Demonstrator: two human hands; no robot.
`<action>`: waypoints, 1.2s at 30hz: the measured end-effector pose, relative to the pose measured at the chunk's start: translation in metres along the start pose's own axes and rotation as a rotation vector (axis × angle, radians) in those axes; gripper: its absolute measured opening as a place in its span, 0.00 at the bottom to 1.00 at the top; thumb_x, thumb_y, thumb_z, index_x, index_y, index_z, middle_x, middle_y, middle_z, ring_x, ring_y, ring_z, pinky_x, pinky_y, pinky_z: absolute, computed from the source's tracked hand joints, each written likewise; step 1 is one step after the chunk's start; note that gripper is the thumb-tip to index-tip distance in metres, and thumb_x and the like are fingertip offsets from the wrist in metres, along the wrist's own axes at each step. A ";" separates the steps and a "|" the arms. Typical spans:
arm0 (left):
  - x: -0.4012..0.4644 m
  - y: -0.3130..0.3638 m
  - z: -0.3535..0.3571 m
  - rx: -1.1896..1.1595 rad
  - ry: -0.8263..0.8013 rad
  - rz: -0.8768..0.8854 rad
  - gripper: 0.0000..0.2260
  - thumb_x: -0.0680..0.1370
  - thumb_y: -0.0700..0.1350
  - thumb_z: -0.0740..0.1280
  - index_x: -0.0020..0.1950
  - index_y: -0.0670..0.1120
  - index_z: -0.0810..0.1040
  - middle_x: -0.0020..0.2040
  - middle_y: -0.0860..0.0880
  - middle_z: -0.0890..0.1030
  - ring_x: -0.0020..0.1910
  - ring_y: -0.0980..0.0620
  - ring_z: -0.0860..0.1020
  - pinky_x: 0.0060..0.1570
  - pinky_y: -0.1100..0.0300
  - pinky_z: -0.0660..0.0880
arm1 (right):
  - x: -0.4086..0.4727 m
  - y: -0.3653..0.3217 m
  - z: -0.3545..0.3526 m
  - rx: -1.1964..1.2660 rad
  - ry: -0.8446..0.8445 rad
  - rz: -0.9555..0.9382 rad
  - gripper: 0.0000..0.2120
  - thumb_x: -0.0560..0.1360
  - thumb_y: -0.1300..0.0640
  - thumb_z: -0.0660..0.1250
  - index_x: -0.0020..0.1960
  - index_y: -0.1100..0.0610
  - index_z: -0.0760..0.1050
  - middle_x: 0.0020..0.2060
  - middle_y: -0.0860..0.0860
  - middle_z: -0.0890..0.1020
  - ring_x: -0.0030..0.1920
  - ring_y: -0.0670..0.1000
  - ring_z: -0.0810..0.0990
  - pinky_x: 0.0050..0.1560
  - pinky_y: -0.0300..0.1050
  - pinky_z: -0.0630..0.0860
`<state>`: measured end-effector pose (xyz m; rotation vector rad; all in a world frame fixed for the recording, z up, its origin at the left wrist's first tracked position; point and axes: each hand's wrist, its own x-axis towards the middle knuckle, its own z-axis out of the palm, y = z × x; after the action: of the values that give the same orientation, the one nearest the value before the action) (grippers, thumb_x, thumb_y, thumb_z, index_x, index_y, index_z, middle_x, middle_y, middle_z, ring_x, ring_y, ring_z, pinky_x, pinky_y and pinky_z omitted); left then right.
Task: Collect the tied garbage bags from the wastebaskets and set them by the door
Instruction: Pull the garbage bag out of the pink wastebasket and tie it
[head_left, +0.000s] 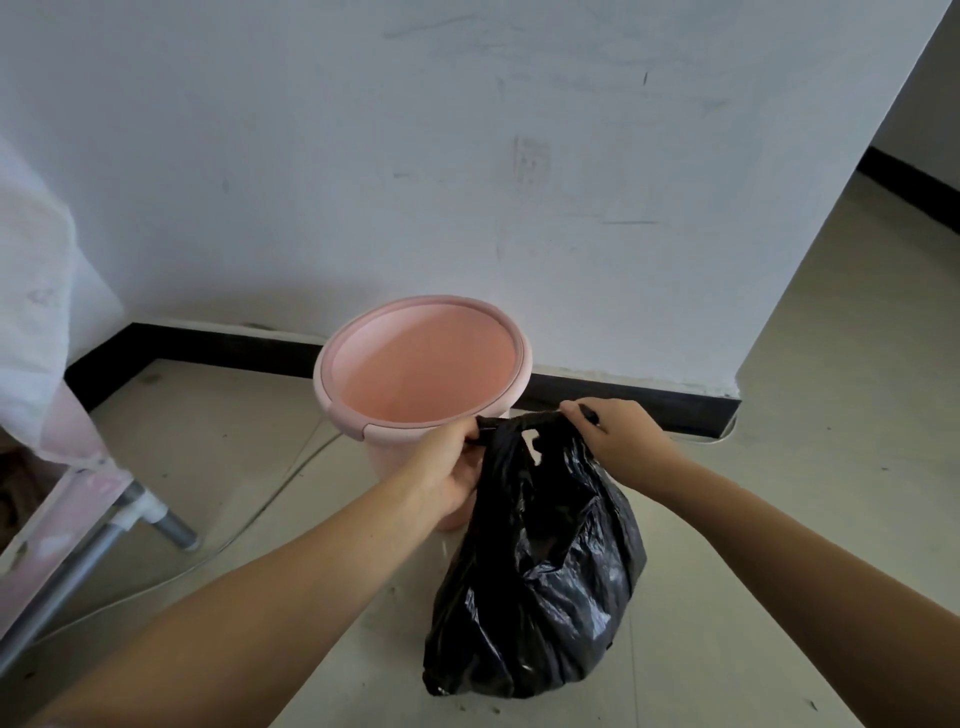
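Note:
A full black garbage bag (540, 582) rests on the tiled floor just in front of a pink wastebasket (415, 364), whose inside shows bare with no liner. My left hand (452, 462) grips the bag's left handle loop and my right hand (618, 436) pinches the right one, the two loops pulled apart at the bag's top. A small gap shows between the handles. The wastebasket stands upright against the white wall.
A white wall with a black baseboard (623, 400) runs behind the wastebasket. A pink-and-white frame with grey metal legs (104, 535) stands at the left. A white cable (249, 525) trails over the floor. An opening (857, 322) leads past the wall's corner on the right.

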<state>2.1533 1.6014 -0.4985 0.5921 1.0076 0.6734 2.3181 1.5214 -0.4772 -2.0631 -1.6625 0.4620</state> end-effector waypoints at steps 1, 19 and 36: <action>0.000 0.001 -0.001 -0.076 -0.015 0.030 0.10 0.74 0.31 0.54 0.39 0.39 0.73 0.36 0.43 0.76 0.31 0.49 0.77 0.29 0.62 0.78 | 0.002 0.012 0.002 -0.076 0.008 0.053 0.20 0.82 0.48 0.51 0.39 0.58 0.72 0.32 0.53 0.77 0.37 0.57 0.76 0.38 0.49 0.68; 0.014 -0.008 -0.112 0.765 -0.167 -0.214 0.11 0.70 0.34 0.47 0.33 0.46 0.62 0.21 0.53 0.54 0.19 0.57 0.51 0.22 0.68 0.46 | -0.055 0.182 0.028 -0.571 -0.305 0.501 0.16 0.82 0.48 0.50 0.57 0.48 0.75 0.47 0.50 0.79 0.49 0.53 0.80 0.41 0.43 0.71; -0.024 0.011 0.014 1.713 -0.469 0.632 0.04 0.74 0.42 0.65 0.47 0.50 0.74 0.39 0.51 0.80 0.38 0.51 0.77 0.39 0.60 0.72 | -0.008 0.006 0.003 0.824 -0.751 0.086 0.14 0.77 0.50 0.63 0.57 0.57 0.75 0.51 0.53 0.79 0.50 0.49 0.75 0.54 0.39 0.70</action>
<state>2.1548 1.5894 -0.4713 2.4958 0.7338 -0.0088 2.3196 1.5133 -0.4832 -1.3840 -1.3394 1.7679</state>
